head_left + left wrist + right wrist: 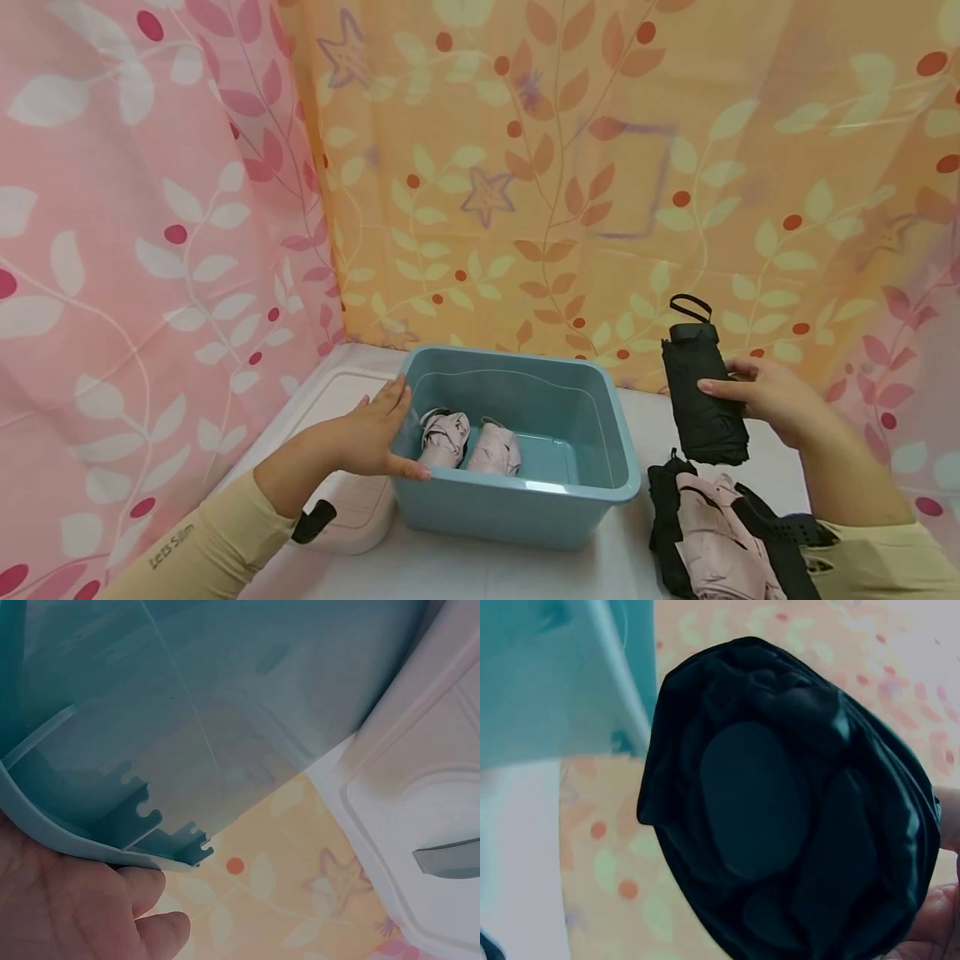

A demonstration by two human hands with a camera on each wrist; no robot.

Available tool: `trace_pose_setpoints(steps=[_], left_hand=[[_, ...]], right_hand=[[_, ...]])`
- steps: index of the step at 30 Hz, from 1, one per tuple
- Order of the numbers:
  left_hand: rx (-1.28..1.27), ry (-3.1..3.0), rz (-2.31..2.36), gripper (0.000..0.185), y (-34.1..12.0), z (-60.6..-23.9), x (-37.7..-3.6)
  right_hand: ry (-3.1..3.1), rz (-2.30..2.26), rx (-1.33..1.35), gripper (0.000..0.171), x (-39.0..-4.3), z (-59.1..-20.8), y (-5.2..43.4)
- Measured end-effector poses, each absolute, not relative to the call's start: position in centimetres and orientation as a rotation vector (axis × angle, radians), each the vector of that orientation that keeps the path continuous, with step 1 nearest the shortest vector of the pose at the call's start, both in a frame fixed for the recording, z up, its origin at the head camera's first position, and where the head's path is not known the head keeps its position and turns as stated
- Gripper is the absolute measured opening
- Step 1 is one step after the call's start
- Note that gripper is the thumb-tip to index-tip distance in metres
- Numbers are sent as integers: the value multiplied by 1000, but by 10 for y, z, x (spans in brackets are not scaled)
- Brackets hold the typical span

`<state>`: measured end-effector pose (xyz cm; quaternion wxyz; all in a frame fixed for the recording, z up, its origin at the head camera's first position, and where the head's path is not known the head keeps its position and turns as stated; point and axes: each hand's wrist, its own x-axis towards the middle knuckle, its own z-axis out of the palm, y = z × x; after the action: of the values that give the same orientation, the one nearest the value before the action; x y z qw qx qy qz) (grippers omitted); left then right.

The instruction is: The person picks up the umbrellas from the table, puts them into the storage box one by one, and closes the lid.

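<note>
My right hand (772,398) grips a folded black compact umbrella (696,396) from its right side, thumb across the front. The umbrella stands nearly upright in the air, its wrist loop at the top, to the right of a blue plastic bin (510,510). Its dark end (754,799) fills the middle of the right wrist view. At the bin's left rim rests my left hand (356,435), fingers extended along the side and thumb at the front corner. Inside the bin, on the left, lie two pale pink folded umbrellas, one (444,438) beside the other (495,448).
Below the right hand, several pink and black folded umbrellas (723,533) lie piled on the white table (547,575). A whitish lid (352,508) lies left of the bin, partly under the left forearm. Patterned pink and orange curtains (480,167) stand behind and at the sides.
</note>
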<state>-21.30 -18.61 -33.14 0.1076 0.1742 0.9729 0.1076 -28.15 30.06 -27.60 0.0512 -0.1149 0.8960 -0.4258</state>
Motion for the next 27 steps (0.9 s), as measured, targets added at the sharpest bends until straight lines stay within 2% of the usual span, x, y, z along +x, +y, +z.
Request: trace_pose_setpoints(steps=[8,20,27], left_hand=[[527,2860,355,123,-185,-327,-211],[543,2863,249,128,-186,-329,-217],[529,2864,207,124,-184,-322,-215]], right_hand=[[2655,-1330,-420,55,-294,-264,252],[2544,-1336,-401,49,-314,-274,170],[2580,-1232,-391,45,-322,-282,126]])
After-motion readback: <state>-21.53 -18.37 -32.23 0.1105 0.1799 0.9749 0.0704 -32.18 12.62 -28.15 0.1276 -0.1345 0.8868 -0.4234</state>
